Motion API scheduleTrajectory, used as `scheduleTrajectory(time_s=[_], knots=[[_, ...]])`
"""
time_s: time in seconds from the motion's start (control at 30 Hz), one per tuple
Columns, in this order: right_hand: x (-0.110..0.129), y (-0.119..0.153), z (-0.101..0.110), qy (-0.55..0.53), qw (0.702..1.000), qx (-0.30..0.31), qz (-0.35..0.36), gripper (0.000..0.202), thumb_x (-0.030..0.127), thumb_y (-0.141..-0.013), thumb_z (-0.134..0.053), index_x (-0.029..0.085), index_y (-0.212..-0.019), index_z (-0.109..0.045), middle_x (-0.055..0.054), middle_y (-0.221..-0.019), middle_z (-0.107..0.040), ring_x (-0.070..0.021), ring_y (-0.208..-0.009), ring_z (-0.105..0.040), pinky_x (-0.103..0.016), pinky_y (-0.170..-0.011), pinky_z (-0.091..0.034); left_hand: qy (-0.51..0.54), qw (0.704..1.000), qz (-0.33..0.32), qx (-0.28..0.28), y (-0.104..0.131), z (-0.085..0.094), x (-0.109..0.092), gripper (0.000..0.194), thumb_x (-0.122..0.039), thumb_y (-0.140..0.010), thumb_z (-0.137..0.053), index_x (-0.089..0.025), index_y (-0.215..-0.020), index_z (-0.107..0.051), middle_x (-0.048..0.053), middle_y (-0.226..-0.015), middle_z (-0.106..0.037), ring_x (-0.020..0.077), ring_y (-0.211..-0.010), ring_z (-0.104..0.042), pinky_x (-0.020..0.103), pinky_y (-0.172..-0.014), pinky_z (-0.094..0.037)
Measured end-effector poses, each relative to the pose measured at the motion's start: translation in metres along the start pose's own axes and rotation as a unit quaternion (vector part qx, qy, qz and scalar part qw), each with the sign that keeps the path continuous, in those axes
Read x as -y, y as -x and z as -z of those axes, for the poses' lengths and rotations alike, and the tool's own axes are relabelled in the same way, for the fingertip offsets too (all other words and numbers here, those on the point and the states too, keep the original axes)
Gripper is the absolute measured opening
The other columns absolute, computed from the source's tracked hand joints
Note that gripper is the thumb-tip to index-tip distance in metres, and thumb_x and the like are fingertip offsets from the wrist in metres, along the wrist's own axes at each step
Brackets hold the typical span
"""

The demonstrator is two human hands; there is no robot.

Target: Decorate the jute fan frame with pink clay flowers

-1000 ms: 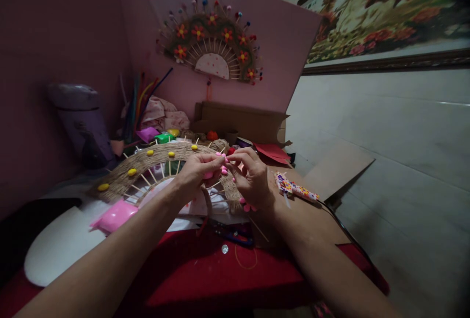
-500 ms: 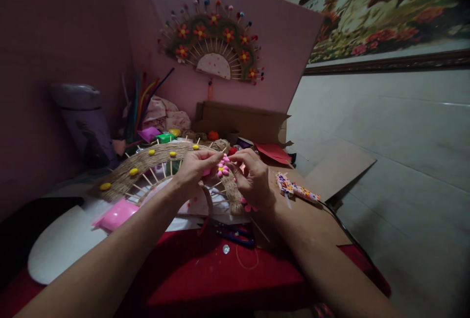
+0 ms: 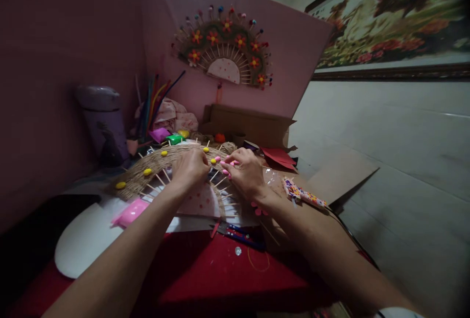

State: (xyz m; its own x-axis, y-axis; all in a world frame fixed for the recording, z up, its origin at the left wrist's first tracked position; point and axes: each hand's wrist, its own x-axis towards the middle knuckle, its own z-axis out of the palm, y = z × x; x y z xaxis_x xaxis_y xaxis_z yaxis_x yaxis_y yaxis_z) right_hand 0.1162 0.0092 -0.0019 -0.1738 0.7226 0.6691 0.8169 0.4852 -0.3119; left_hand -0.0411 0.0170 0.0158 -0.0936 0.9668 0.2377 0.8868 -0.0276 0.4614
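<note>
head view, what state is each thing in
left hand: fingers curled over the twine fan, grip hidden
right hand: thumb and fingers at pink petals
twine fan: lying down, yellow discs on its band, partly hidden by the hands
wall fan: hung up, red flowers attached
blue-handled scissors: lying mostly on red cloth, open or shut unclear
flower-patterned tool: lying down, not held
pink packet: lying down, bulging

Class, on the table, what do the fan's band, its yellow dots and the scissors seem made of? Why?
Band: probably jute twine, matte and rough; fine tan strands run along it.
Yellow dots: perhaps modelling clay, smooth; small rounded lumps.
Scissors: likely metal blades, grey and thin; evenly blue handles that look plastic.
</note>
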Motion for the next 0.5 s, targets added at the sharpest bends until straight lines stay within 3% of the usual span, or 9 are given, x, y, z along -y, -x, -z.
scheduleTrajectory(time_s=[0.17, 0.5], knots=[[0.005, -0.008, -0.008, 0.062, 0.998, 0.031, -0.006, 0.009, 0.028, -0.079, -0.068, 0.021, -0.074, -0.070, -0.004, -0.088, -0.064, -0.0212, -0.090, -0.050, -0.036, -0.081, -0.034, 0.001, 0.999, 0.003, 0.042, -0.002, -0.001, 0.000, 0.018, -0.023, -0.068, -0.060, -0.025, -0.080, -0.073, 0.007, -0.086, -0.072, 0.0239, -0.082, -0.063, 0.031, -0.064, -0.043], [0.001, -0.014, -0.016, 0.062, 0.997, 0.034, -0.022, 0.010, 0.031, -0.077, -0.069, 0.022, -0.073, -0.071, -0.003, -0.086, -0.065, -0.0210, -0.089, -0.049, -0.035, -0.078, -0.030, 0.043, 0.997, 0.005, 0.066, -0.002, -0.004, 0.001, 0.019, -0.020, -0.068, -0.058, -0.024, -0.078, -0.073, 0.006, -0.080, -0.072, 0.0210, -0.080, -0.064, 0.030, -0.064, -0.043]])
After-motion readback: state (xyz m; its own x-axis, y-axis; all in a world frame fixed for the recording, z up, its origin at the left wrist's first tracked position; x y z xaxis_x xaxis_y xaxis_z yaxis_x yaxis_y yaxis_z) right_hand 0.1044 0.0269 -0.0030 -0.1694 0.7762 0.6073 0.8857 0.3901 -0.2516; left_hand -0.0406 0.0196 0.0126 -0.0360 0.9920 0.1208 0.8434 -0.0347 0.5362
